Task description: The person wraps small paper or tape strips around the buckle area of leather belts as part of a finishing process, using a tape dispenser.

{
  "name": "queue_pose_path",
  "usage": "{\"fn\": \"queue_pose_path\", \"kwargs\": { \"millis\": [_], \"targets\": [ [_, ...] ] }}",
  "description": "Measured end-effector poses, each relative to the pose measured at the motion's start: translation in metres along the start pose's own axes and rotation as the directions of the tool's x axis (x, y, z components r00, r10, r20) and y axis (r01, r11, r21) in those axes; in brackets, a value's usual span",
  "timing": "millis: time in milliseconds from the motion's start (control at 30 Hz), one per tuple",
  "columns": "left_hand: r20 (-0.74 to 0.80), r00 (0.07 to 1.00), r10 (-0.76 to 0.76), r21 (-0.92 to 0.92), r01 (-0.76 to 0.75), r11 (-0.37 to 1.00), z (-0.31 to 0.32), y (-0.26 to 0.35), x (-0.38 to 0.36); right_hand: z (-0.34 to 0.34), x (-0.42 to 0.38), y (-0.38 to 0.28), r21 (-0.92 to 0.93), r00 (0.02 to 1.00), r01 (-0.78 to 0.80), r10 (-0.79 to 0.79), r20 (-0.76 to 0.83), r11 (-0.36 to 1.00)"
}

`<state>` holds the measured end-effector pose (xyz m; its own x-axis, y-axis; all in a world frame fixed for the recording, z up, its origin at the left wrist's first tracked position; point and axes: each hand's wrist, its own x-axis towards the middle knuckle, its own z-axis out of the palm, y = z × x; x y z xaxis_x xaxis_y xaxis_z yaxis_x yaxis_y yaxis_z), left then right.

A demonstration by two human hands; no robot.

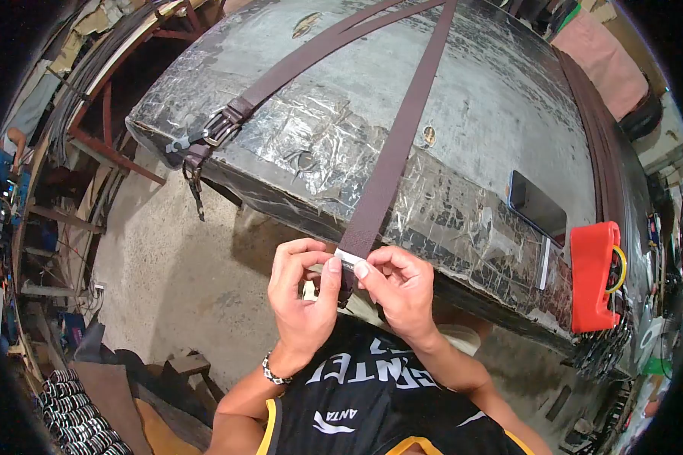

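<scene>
Left hand (pixel 300 297) and right hand (pixel 406 294) are both pinching the white label (pixel 348 258) on the brown strap (pixel 406 144), lower middle of frame, probably so it sits flat and square.

Single head-worn view — from above the chest, forward and down over close hands (pixel 349 292).

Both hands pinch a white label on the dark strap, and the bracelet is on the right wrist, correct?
Not quite: the head view shows the bracelet on the left wrist. The left hand and right hand do pinch the white label on the dark strap.
</scene>
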<state>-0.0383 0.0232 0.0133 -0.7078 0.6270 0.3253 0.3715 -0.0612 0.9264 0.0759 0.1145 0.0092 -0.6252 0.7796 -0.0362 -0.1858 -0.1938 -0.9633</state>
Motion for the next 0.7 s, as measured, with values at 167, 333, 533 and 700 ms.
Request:
{"fn": "queue_pose_path", "kwargs": {
  "millis": [167,333,533,700],
  "targets": [
    [0.166,0.977,-0.138,-0.26,0.178,0.949,-0.005,-0.009,0.009,-0.001,0.0,0.001,0.008,1.0,0.012,-0.012,0.004,1.0],
    [0.382,0.892,-0.24,-0.401,0.394,0.827,-0.013,-0.011,0.017,-0.003,0.001,-0.003,-0.043,0.999,0.001,0.001,0.042,0.999],
    [0.737,0.559,-0.381,-0.539,0.825,0.169,-0.02,-0.02,0.015,-0.003,-0.002,-0.013,-0.056,0.997,-0.042,0.045,0.059,0.998],
    [0.879,0.464,-0.113,-0.476,0.868,-0.142,-0.008,-0.032,0.007,-0.013,0.0,-0.022,-0.115,0.971,-0.189,0.203,0.128,0.975]
  ]
}}
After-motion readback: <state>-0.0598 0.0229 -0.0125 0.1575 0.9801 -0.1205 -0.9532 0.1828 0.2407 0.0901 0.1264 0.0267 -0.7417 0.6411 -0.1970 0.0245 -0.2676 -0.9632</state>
